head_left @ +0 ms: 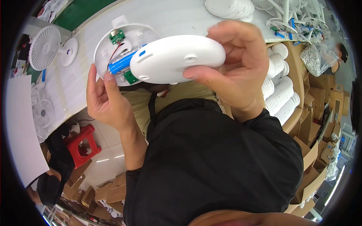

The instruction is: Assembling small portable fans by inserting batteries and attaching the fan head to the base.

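Note:
My left hand (107,96) grips the near left rim of a round white fan base (101,48), thumb and fingers pinching its edge. Inside the base lie a blue battery (121,64), thin wires and a green circuit board (117,36); a second green board (130,77) sits by the battery. My right hand (241,60) is closed on a white oval-looking cover (169,56), thumb on its face and fingers behind its right edge. The cover is tilted and overlaps the right part of the base, hiding what lies there. Whether the two touch cannot be made out.
An assembled white fan (45,47) stands on the white table (85,88) at left. Stacked white discs (230,8) and fan parts (290,15) lie at the far right. A carton (296,69) of round covers is beside my right arm; a red stool (83,145) stands lower left.

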A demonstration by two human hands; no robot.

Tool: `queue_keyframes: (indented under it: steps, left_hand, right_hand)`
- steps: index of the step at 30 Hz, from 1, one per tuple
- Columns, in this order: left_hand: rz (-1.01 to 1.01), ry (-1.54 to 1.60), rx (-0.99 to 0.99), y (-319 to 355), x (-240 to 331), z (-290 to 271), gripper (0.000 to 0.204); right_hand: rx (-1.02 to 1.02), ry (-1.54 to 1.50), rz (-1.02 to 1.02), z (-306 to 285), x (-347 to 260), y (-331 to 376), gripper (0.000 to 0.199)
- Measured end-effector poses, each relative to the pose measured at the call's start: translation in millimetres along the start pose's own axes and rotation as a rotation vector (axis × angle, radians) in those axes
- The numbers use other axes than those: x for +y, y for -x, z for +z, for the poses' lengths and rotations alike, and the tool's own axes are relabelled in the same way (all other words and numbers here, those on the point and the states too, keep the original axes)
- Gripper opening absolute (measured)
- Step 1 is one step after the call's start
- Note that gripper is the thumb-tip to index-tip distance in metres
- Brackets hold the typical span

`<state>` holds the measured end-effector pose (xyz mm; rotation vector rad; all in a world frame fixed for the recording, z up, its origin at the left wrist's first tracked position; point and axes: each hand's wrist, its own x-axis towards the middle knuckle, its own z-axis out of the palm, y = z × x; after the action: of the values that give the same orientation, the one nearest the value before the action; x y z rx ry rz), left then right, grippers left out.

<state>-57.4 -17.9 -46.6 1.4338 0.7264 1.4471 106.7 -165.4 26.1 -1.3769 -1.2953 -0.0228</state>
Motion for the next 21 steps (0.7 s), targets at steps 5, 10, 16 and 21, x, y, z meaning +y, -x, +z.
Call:
queue_keyframes:
  steps: [5,10,16,21]
  left_hand:
    - [-0.026,0.033,0.016,-7,-5,-18,0.041]
    - [-0.041,0.101,-0.004,-12,-4,-25,0.042]
    - [-0.042,0.091,0.017,-10,1,-27,0.043]
    - [-0.027,0.079,-0.01,-9,3,-29,0.043]
  right_hand:
    - [0.327,0.043,-0.007,-5,18,0,0.046]
    - [0.041,0.443,-0.071,8,103,25,0.013]
    - [-0.066,0.225,0.252,20,115,55,0.013]
    - [-0.131,0.267,0.506,22,103,32,0.012]
